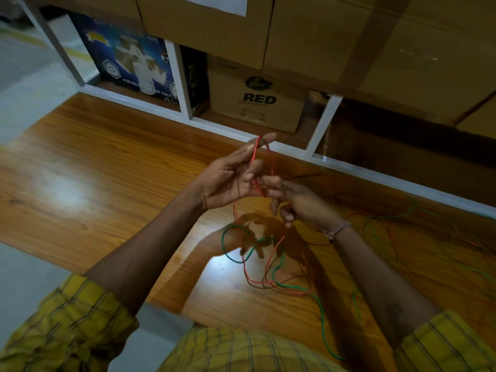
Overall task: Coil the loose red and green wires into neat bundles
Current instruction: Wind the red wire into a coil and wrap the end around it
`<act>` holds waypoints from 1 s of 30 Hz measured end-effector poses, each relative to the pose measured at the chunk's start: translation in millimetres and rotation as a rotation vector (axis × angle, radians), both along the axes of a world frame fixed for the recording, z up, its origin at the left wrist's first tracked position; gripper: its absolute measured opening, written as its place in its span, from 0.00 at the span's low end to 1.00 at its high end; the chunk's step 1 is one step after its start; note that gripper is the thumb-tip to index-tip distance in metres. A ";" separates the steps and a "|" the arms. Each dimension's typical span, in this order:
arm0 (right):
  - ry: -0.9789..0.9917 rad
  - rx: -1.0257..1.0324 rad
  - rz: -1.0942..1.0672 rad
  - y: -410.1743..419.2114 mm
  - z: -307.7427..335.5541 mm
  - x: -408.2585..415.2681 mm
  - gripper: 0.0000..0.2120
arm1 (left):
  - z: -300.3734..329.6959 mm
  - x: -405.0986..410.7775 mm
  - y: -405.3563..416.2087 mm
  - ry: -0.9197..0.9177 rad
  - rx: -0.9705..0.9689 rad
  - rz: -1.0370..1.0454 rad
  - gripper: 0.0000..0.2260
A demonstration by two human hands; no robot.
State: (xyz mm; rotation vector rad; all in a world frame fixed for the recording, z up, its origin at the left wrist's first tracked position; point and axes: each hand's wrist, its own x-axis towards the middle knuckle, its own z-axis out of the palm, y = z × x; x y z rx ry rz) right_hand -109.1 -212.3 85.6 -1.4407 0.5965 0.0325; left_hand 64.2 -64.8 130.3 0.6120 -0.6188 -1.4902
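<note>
Biggest risk here is the red wire (256, 167) slipping off the left hand (236, 181) — its fingers are mostly straight and spread, the loop just draped over them, so one tug from the right hand (300, 205), which pinches the strand just beside it, could drop the coil. The slack below the hands is crossed with the green wire (233, 256) on the wooden table (94, 162), so it may snag. Count: two hands, one red loop started; wire count per colour I can't tell.
</note>
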 end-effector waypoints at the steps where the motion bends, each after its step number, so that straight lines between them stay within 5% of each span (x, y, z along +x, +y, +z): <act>1: 0.005 0.042 0.028 5.9 -2.2 -2.0 0.12 | -2.2 1.2 -2.3 0.021 0.002 0.030 0.23; 9: 0.047 0.184 0.413 27.5 -1.8 -17.6 0.20 | -12.2 2.8 -17.3 0.056 0.040 0.324 0.17; 12: 0.090 0.213 0.469 26.7 12.8 -23.5 0.23 | -10.3 5.7 -16.1 -0.330 0.154 0.394 0.18; 15: 0.100 0.090 0.500 14.7 30.7 -27.0 0.15 | -14.1 10.4 -12.4 -0.753 0.177 0.347 0.17; 19: 0.071 -0.052 0.431 -6.7 63.7 -26.2 0.11 | -10.2 4.1 -5.6 -0.925 0.166 0.188 0.18; 30: -0.160 -0.334 0.047 -51.1 77.4 10.3 0.11 | -2.5 -16.5 17.1 -0.610 0.187 -0.106 0.19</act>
